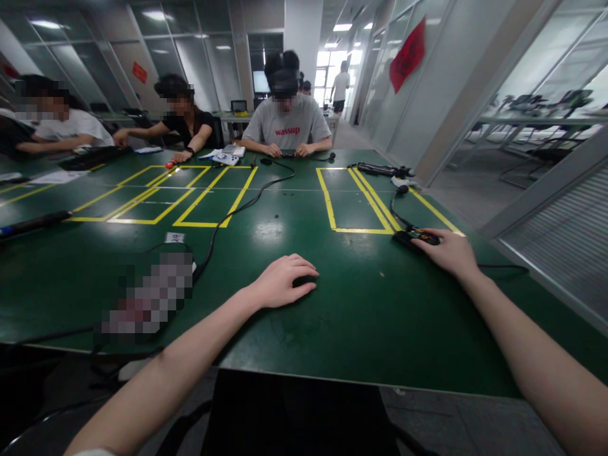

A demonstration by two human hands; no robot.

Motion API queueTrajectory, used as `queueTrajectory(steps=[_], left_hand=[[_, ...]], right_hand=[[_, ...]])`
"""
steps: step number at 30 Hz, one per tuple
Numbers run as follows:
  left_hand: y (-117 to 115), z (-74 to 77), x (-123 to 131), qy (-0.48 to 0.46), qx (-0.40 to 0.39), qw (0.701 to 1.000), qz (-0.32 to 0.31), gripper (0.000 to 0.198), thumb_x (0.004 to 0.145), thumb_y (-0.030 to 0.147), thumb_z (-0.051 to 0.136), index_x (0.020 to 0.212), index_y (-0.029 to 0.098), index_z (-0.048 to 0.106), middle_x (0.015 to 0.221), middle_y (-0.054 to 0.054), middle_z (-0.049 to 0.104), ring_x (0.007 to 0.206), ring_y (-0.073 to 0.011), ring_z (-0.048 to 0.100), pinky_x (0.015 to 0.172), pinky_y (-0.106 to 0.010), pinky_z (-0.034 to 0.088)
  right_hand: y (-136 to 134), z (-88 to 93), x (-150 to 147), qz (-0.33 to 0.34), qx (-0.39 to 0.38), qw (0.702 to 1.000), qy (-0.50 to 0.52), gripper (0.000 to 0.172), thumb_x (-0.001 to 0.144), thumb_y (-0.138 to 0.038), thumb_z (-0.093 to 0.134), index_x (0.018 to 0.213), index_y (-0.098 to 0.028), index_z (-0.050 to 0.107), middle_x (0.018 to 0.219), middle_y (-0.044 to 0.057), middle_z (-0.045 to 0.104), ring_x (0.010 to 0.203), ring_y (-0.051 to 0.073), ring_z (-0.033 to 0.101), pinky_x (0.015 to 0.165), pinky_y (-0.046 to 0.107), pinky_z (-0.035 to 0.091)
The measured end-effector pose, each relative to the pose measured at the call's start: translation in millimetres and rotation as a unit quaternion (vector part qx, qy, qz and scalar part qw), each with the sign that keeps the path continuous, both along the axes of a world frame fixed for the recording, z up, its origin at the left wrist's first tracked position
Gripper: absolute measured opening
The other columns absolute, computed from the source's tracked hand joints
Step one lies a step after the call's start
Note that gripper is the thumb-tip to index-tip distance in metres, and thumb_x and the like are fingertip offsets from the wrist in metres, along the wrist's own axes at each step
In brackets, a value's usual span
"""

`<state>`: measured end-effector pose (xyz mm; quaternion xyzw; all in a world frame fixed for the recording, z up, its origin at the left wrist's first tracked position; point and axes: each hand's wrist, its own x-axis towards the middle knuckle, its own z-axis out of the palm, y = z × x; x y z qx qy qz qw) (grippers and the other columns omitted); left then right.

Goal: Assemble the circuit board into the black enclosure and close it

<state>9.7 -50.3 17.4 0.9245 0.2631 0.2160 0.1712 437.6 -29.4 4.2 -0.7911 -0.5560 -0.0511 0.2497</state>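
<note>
Black and flat, the small device under my right hand lies on the green surface just outside the near corner of a yellow taped rectangle. It is dark all over, with a spot of orange and red on its top face, and a black cable runs from its far end up toward a small grey piece by the surface's right edge. My right hand lies half open, fingers stretched forward, fingertips resting on the near end of the device rather than closed around it. My left hand sits loosely cupped, palm down, on the middle of the surface, over a small dark object that is mostly hidden beneath my fingers; I cannot tell what it is, or whether I grip it. Another black cable snakes across the surface to my left. Across from me a person in a grey shirt sits with both hands on the surface.
</note>
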Motion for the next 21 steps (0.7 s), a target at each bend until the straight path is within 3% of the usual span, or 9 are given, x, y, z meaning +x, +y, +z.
queueTrajectory(steps=[3, 6, 10, 13, 16, 21], left_hand=[[1, -0.1, 1, -0.002, -0.002, 1.0, -0.001, 0.021, 0.096, 0.03, 0.063, 0.111, 0.02, 0.074, 0.118, -0.007, 0.075, 0.111, -0.0236, 0.067, 0.099, -0.041, 0.053], [0, 1.2, 1, -0.016, 0.0, 1.0, -0.003, 0.021, 0.097, 0.03, 0.061, 0.111, 0.021, 0.073, 0.117, -0.007, 0.075, 0.109, -0.0228, 0.068, 0.098, -0.039, 0.054], [-2, 4.8, 0, -0.077, 0.019, 0.997, 0.02, 0.021, 0.097, 0.032, 0.057, 0.108, 0.021, 0.071, 0.11, -0.008, 0.074, 0.104, -0.0226, 0.067, 0.094, -0.039, 0.054], [-4, 7.9, -2, -0.1, 0.03, 0.994, 0.031, 0.022, 0.093, 0.04, 0.062, 0.096, 0.019, 0.069, 0.096, -0.009, 0.072, 0.092, -0.0226, 0.065, 0.084, -0.037, 0.055], [-5, 10.0, -3, -0.079, 0.031, 0.996, 0.0, 0.03, 0.087, 0.047, 0.069, 0.094, 0.018, 0.066, 0.092, -0.008, 0.069, 0.087, -0.0219, 0.062, 0.077, -0.035, 0.053], [-2, 9.9, -2, -0.013, 0.049, 0.999, 0.006, 0.034, 0.086, 0.05, 0.071, 0.102, 0.019, 0.067, 0.096, -0.008, 0.069, 0.092, -0.0235, 0.061, 0.082, -0.037, 0.05]], right_hand=[[0, -2.1, -41, 0.093, -0.009, 0.995, 0.041, 0.035, 0.08, -0.039, 0.072, 0.107, -0.017, 0.078, 0.102, 0.013, 0.076, 0.095, 0.032, 0.07, 0.081, 0.043, 0.056], [-8, -8.1, -92, 0.225, 0.025, 0.97, 0.085, 0.035, 0.082, -0.039, 0.071, 0.11, -0.019, 0.076, 0.107, 0.011, 0.076, 0.096, 0.03, 0.071, 0.084, 0.044, 0.058], [-32, -10.4, -160, 0.412, 0.033, 0.903, 0.117, 0.031, 0.086, -0.034, 0.071, 0.114, -0.022, 0.074, 0.106, 0.009, 0.074, 0.094, 0.026, 0.072, 0.083, 0.04, 0.058], [-47, -3.9, -190, 0.523, -0.002, 0.842, 0.133, 0.029, 0.088, -0.031, 0.07, 0.117, -0.023, 0.072, 0.107, 0.008, 0.073, 0.094, 0.023, 0.071, 0.084, 0.037, 0.058], [-55, 3.4, -198, 0.555, -0.013, 0.82, 0.14, 0.028, 0.089, -0.029, 0.07, 0.116, -0.022, 0.071, 0.107, 0.008, 0.072, 0.092, 0.022, 0.071, 0.082, 0.035, 0.057], [-59, 8.8, -192, 0.533, 0.003, 0.833, 0.146, 0.037, 0.087, -0.027, 0.07, 0.124, -0.024, 0.065, 0.111, 0.008, 0.071, 0.095, 0.023, 0.07, 0.082, 0.035, 0.058]])
